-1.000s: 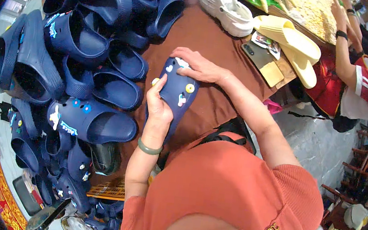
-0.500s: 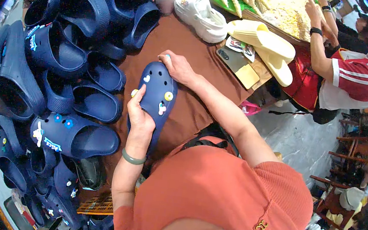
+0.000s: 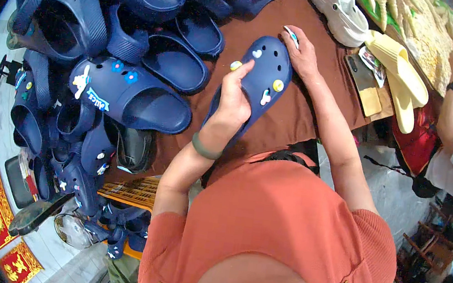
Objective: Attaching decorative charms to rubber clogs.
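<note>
A dark blue clog [image 3: 264, 79] with holes in its upper lies over a brown cloth in front of me. Yellow, white and pinkish charms sit in some of its holes. My left hand [image 3: 236, 99] is closed round the clog's near side, thumb on the upper next to a yellow charm [image 3: 236, 65]. At the toe's right side, my right hand [image 3: 303, 54] pinches a small white and blue charm [image 3: 291, 36] between thumb and fingers. That charm's shape is partly hidden.
Many dark blue clogs [image 3: 131, 96] are heaped on the left. White clogs [image 3: 338, 14], a phone [image 3: 360, 73] and pale yellow slides [image 3: 398, 77] lie at the right of the brown cloth [image 3: 319, 115]. Another person's arm [image 3: 449, 111] reaches over a tray of pale yellow pieces [image 3: 425, 38].
The view has swung left, so the things sit further right and higher in it. My left hand keeps its grip on the clog. The charm in my right hand shows more plainly.
</note>
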### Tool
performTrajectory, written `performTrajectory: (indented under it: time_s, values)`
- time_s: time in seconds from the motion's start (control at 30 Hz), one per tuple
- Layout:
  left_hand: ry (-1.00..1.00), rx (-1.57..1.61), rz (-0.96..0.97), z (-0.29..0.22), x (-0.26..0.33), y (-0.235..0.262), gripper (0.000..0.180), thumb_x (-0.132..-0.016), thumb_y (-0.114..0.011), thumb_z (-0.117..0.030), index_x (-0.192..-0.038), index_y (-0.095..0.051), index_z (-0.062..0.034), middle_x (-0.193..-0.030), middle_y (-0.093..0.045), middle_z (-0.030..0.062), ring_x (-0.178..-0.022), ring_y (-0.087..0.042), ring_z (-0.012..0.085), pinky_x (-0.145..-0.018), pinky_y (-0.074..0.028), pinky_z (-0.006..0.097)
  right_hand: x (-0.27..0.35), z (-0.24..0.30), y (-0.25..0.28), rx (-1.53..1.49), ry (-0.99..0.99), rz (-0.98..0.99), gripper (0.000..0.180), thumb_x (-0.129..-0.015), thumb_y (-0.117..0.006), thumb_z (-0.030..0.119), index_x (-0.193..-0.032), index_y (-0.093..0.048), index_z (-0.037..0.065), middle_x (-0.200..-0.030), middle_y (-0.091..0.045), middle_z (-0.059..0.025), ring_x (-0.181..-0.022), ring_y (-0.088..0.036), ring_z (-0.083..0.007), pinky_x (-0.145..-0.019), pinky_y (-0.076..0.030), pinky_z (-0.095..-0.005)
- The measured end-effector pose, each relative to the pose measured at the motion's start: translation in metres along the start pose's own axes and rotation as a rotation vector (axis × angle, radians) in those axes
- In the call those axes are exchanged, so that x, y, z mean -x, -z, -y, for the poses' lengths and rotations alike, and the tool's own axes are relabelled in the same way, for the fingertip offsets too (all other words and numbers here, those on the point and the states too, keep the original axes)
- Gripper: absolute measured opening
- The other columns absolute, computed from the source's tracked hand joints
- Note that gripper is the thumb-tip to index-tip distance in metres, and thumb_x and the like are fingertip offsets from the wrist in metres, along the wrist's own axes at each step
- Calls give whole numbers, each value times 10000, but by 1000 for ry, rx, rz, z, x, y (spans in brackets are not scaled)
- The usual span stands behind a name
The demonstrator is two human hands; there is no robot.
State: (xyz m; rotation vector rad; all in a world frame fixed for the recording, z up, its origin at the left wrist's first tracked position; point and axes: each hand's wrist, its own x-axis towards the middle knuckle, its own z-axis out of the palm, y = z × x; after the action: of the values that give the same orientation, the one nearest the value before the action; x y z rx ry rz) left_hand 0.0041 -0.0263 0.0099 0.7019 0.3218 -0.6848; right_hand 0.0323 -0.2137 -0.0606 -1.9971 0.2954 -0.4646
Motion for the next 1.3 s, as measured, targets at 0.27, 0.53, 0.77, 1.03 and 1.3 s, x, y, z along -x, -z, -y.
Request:
performTrajectory:
  time_s: [0.27,0.53,0.77,1.03,1.3]
  values:
    - [95,-169,59,5,-10,27,297,-764,-564,-35,-1052,-561,39,-987,-638,156,-852,-648,265,-783,-541,389,-4,6,8,-58,225,-169,411,-803,-690,272,-1143,-582,68,-1072,-592,-96,-1046,-556,-228,-875,-457,-323]
    - [155,-344,223,-10,-7,18,291,-763,-586,13,-1051,-560,46,-965,-648,143,-829,-663,217,-756,-549,312,2,26,26,207,461,511,479,-758,-654,392,-1140,-606,107,-1223,-555,-102,-1253,-424,-247,-1112,-124,-469]
    - [210,-408,196,-10,-17,30,320,-746,-592,16,-1061,-545,43,-949,-645,132,-807,-664,217,-745,-552,315,-5,31,23,180,404,583,344,-797,-643,339,-1036,-623,92,-1092,-588,-79,-1200,-461,-240,-1089,-184,-425]
    - [237,-417,181,-12,-19,29,294,-734,-612,1,-1022,-564,33,-915,-654,128,-789,-666,212,-724,-556,311,3,34,11,540,726,298,241,-892,-528,328,-921,-635,114,-912,-585,-60,-983,-542,-243,-961,-332,-431]
    - [266,-379,207,-13,-19,30,291,-721,-620,-16,-1006,-577,25,-911,-651,114,-812,-653,204,-760,-532,308,6,38,-1,502,516,273,260,-900,-505,318,-918,-609,80,-889,-570,-107,-905,-558,-299,-823,-434,-408]
